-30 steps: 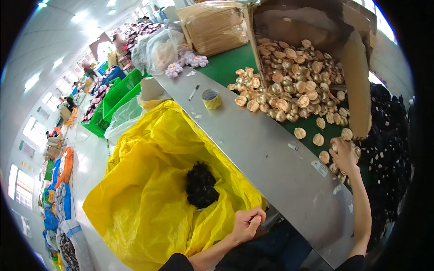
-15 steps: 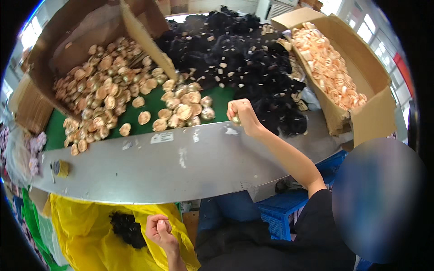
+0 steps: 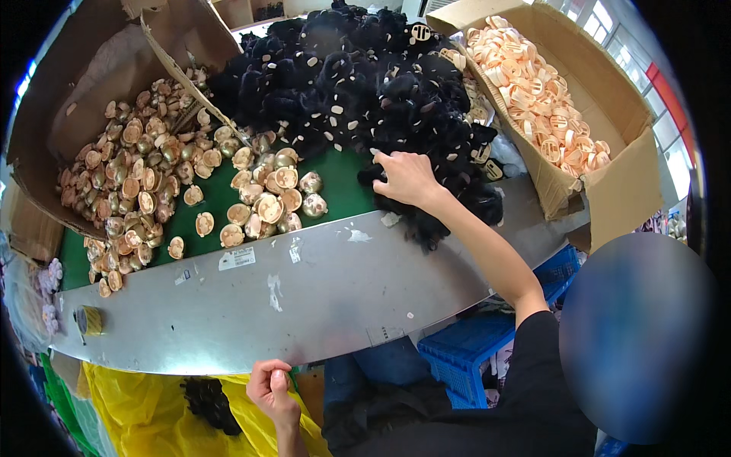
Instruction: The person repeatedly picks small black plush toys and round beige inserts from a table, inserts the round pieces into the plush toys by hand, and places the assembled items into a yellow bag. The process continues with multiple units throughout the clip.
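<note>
Under the right hand (image 3: pixel 407 177), now reached further in than a moment ago, a black fluffy plush piece (image 3: pixel 426 209) is grasped at the pile's near edge. Below, yellow plastic bag (image 3: pixel 145 419) is pinched by left hand (image 3: pixel 268 385).

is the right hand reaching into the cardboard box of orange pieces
No, the right hand rests on the pile of black fuzzy pieces, apart from the cardboard box holding the orange pieces.
</note>
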Action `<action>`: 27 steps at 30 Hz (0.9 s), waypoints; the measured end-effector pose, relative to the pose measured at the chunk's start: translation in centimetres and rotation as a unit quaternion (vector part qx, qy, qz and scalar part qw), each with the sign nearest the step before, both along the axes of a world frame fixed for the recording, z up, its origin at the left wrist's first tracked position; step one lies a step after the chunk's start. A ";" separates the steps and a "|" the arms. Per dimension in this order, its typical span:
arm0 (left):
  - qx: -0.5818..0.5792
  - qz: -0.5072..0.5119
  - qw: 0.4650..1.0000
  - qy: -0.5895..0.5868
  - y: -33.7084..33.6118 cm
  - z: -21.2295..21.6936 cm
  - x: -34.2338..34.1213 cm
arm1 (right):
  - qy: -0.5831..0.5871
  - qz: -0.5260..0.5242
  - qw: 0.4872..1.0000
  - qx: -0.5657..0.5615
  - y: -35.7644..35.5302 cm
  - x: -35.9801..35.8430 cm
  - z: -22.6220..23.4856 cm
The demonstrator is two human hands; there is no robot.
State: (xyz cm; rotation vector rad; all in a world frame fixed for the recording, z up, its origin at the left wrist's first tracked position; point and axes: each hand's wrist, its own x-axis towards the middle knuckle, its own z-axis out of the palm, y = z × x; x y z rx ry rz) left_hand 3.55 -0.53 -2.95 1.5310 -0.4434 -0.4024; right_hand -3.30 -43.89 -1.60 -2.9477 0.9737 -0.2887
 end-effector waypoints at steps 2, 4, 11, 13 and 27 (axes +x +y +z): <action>-0.001 -0.014 1.000 0.004 -0.1 -0.1 -0.2 | -0.050 0.031 0.998 -0.004 -0.2 -0.3 -1.4; 0.009 -0.023 1.000 -0.004 0.2 -0.2 0.1 | -0.145 0.079 0.985 0.046 2.5 0.4 0.6; 0.015 -0.073 0.993 -0.087 -1.7 2.9 0.6 | -0.277 0.233 0.810 0.461 13.0 -1.7 8.3; -0.018 -0.102 0.988 -0.116 -3.3 4.1 1.1 | -0.248 0.250 0.696 0.626 16.2 -2.5 6.7; -0.009 -0.056 0.998 0.006 -2.0 5.3 -2.2 | -0.319 0.163 0.828 0.432 28.3 -4.1 4.2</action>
